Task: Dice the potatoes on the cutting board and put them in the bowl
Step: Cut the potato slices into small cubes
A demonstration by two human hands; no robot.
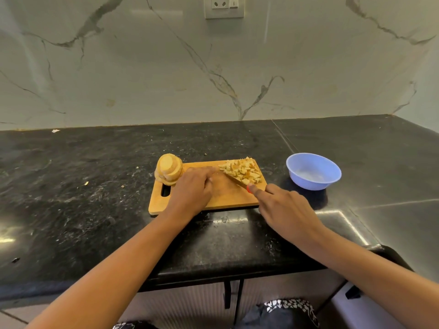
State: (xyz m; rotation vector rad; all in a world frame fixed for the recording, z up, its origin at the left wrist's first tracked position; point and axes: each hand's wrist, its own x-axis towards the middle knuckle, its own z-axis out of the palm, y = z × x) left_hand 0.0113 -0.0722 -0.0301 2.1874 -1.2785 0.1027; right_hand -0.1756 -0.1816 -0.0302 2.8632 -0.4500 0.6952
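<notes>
1. the left hand point(192, 188) lies palm down on the wooden cutting board point(228, 200); its fingers point(206, 173) are bent down onto the wood; i cannot tell if they hold a bit of potato under them or just rest there.
2. the right hand point(285, 207) grips the knife point(237, 182); its fingers point(257, 191) are curled round the red handle, and one finger lies straight along the top of it; the blade sticks out past that fingertip and points at the left fingers; it sits low on the board.
3. the diced potato point(242, 170) is in a pile on the far right part of the board; it lies just right of the left fingertips and on the far side of the blade from the right fingers; the near edge of the pile touches the blade.
4. the potato slices point(169, 170) stand in a stack just left of the left fingers; the stack sits on the far left corner of the board, past the handle hole, and it hangs a little over the edge.
5. the blue bowl point(313, 170) stands on the bench point(95, 186), to the right of the right fingers and a bit farther back; it is off the board and not touching it.
6. the bench is black with pale specks; small crumbs point(86, 183) lie on it well to the left of the left fingers; far past all the fingers is a marble wall point(142, 67) with a socket point(224, 5) up high.
</notes>
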